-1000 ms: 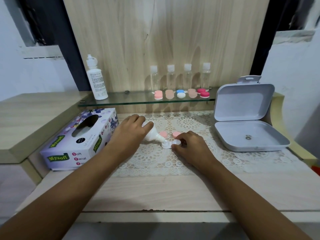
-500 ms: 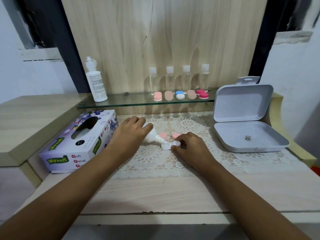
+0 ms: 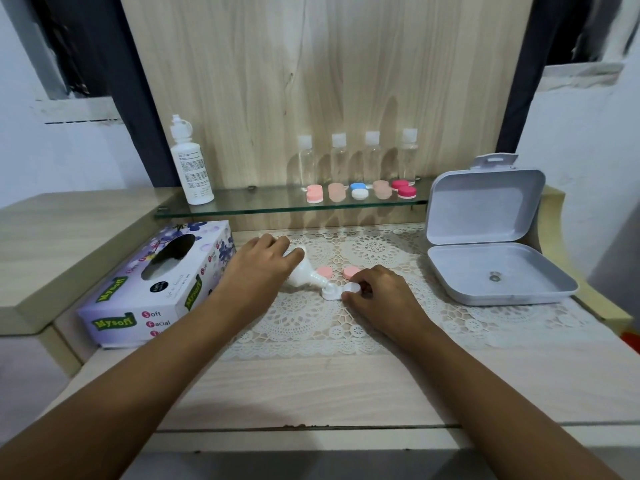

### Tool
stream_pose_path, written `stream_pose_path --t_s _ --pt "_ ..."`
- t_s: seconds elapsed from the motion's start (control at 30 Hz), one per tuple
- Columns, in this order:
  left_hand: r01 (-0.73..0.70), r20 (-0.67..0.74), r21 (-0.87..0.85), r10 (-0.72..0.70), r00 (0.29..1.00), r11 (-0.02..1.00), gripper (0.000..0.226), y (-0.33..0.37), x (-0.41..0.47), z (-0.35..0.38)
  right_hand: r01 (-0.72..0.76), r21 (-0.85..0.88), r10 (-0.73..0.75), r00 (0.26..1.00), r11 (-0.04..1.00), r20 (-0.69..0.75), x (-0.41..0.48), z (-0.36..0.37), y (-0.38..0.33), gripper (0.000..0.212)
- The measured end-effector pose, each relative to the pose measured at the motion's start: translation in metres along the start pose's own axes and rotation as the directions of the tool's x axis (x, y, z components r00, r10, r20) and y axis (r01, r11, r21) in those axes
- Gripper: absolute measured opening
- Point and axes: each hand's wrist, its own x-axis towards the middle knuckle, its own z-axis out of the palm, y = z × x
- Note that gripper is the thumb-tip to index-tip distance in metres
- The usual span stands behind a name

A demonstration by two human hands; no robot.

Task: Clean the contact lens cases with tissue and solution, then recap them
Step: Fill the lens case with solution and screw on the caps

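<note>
Fingers of the left hand [image 3: 256, 271] clamp a bottle [image 3: 300, 276], the right hand [image 3: 378, 296] pinches the lens case [image 3: 333, 293] (tissue box [image 3: 138, 299]: "Mysoft").

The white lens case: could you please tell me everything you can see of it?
The white lens case looks plastic: two round wells joined side by side, flat on the lace mat. Two pink caps lie just behind it. The right hand pinches its right well; the nozzle of a tilted white bottle, gripped by the left hand, meets its left well.
</note>
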Motion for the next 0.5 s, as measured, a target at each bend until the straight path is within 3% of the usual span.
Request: stream_pose_path --t_s 0.5 --pt "0.023 -0.021 -0.02 -0.024 1.0 1.0 0.065 -0.0057 -0.001 -0.0014 0.008 0.04 -0.008 1.0 0.999 0.005 0.0013 0.0033 0.006 0.016"
